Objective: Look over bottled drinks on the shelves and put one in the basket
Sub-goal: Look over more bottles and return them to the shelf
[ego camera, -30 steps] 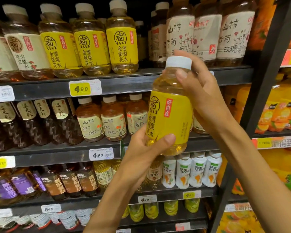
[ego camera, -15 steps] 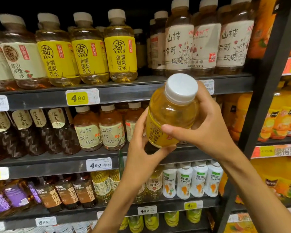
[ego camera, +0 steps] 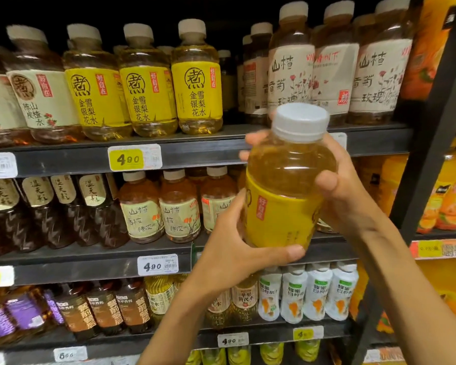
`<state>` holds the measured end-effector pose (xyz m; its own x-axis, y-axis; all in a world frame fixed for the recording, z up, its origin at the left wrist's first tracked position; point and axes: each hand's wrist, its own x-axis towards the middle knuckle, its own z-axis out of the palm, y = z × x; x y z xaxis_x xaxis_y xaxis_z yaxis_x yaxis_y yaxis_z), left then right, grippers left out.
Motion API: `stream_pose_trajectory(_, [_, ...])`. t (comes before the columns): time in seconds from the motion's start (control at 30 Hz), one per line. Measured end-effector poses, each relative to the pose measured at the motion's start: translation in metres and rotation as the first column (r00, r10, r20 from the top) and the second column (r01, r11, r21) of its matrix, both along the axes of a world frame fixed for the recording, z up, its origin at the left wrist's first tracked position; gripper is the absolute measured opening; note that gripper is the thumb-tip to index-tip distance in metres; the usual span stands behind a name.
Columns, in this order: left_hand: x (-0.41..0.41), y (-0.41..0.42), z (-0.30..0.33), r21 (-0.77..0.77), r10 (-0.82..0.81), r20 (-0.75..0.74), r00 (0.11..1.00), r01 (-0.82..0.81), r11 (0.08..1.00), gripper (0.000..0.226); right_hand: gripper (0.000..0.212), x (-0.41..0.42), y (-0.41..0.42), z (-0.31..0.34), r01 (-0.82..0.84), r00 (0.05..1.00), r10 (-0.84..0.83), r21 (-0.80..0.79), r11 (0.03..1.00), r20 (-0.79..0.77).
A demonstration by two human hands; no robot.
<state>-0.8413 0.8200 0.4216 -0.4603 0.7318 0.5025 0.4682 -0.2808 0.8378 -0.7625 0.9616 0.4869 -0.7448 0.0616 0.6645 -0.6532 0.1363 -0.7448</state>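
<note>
- A yellow-labelled bottle [ego camera: 284, 196] was held in front of the shelves [ego camera: 211, 148], its white cap tilted toward the camera.
- The left hand [ego camera: 232, 256] cupped its base, thumb curled beneath.
- The right hand [ego camera: 345, 188] wrapped its upper body from the right side.

Yellow price tag [ego camera: 130, 159] reading 4.90 on the top ledge, white price tag [ego camera: 157, 265] with the same figure one ledge lower, dark upright post [ego camera: 419, 196] at right.
</note>
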Motion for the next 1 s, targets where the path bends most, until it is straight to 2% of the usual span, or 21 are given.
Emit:
stream_pose_trajectory(0.1, [-0.004, 0.003, -0.005, -0.008, -0.089, 0.155, 0.984, 0.092, 0.996, 0.056, 0.08, -0.004, -0.002, 0.002, 0.07, 0.997, -0.069, -0.02, 0.997, 0.027])
stream_pose_trajectory(0.2, [-0.008, 0.009, -0.001, 0.034, -0.087, 0.257, 0.962, 0.081, 0.996, 0.081, 0.053, -0.01, -0.005, 0.007, 0.196, 0.981, -0.196, -0.12, 0.973, 0.007])
stream_pose_trajectory(0.27, [-0.01, 0.013, 0.006, 0.064, 0.02, 0.211, 0.977, -0.034, 0.997, 0.081, 0.042, -0.014, -0.007, 0.014, 0.273, 0.961, -0.278, -0.17, 0.947, -0.001])
stream_pose_trajectory(0.33, [-0.012, 0.016, 0.014, 0.099, 0.136, 0.129, 0.982, -0.149, 0.984, 0.075, 0.041, -0.017, -0.01, 0.024, 0.368, 0.925, -0.379, -0.169, 0.914, -0.034])
stream_pose_trajectory(0.5, [-0.01, 0.032, 0.035, 0.1, 0.304, -0.114, 0.946, -0.294, 0.951, 0.095, 0.048, -0.03, -0.013, 0.047, 0.43, 0.895, -0.446, -0.239, 0.871, -0.015])
stream_pose_trajectory(0.67, [-0.023, 0.041, 0.06, 0.23, 0.47, -0.145, 0.871, -0.432, 0.872, 0.086, 0.047, -0.039, -0.005, 0.076, 0.41, 0.907, -0.417, -0.113, 0.905, -0.051])
stream_pose_trajectory(0.8, [-0.034, 0.047, 0.079, 0.299, 0.58, -0.156, 0.799, -0.522, 0.799, 0.089, 0.058, -0.049, 0.004, 0.097, 0.476, 0.879, -0.467, 0.114, 0.872, -0.101])
stream_pose_trajectory(1.0, [-0.056, 0.055, 0.093, 0.302, 0.698, -0.297, 0.652, -0.629, 0.716, 0.09, 0.057, -0.07, 0.013, 0.106, 0.558, 0.822, -0.532, 0.1, 0.824, -0.203])
